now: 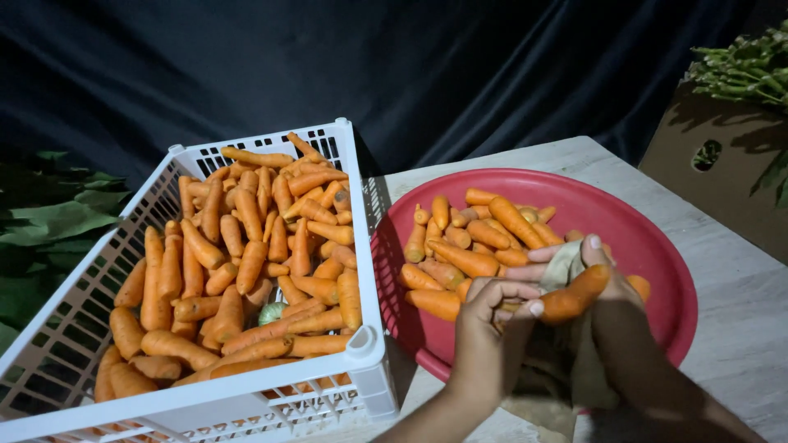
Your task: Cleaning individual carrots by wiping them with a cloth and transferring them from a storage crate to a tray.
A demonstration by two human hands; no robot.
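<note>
While the left hand point(492, 316) curls its fingers around one end of a smooth, tapered carrot point(574, 295), the right hand point(603, 283) presses a soft beige cloth point(565, 264) on it, fingers closed, above the round red plastic basin point(648, 238). Beside stands a white slotted crate point(361, 344) of carrots.

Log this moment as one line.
left hand: grips carrot | right hand: wraps it in cloth | over red basin | white crate alongside
</note>
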